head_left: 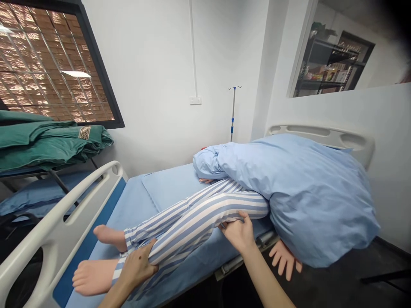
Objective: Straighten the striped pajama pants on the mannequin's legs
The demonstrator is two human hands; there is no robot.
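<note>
A manikin in blue-and-white striped trousers (pixel 192 218) lies on the hospital bed, with the near knee slightly bent and raised. My left hand (pixel 138 263) grips the near lower leg just above the ankle, thumb and fingers around the trouser leg. Under the bent knee is my right hand (pixel 238 231), its thumb on the side of the cloth and its other fingers partly hidden beneath the leg. Both bare feet show, the near foot (pixel 94 277) in front of the far foot (pixel 111 237). A bunched light-blue quilt (pixel 298 184) covers the upper body.
The manikin's hand (pixel 284 259) hangs below the quilt over the bed's near side. A footboard (pixel 61 226) stands at left, a headboard (pixel 321 130) at right. Behind the bed rises an IV pole (pixel 233 111). Green folded cloths (pixel 51 143) lie on another bed at left.
</note>
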